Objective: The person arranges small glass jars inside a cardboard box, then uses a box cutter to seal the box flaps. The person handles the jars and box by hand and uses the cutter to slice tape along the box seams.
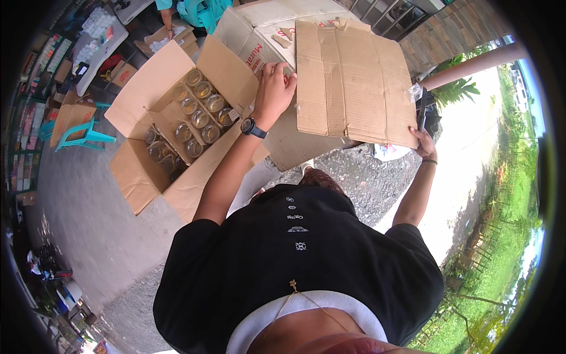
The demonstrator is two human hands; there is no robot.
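Note:
My right hand [423, 143] grips the lower right corner of a flat, creased brown cardboard sheet [354, 82]. A slim dark object [422, 109] rises beside that hand; its kind is unclear. My left hand [274, 94], with a black watch [249, 125] at the wrist, hovers by the sheet's left edge. Its fingers are bent and slightly apart, with nothing visible in them. To the left stands an open cardboard box [138, 103], flaps spread, holding several clear glass jars [201, 118] in rows. A cardboard divider [171, 137] runs between some of them.
A large closed carton [247, 44] lies behind the sheet. Farther left are a turquoise plastic chair [88, 134], a table [103, 56] and stocked shelves [26, 135]. Another person [197, 15] reaches into a small box at the back. Gravel [365, 183] covers the ground below.

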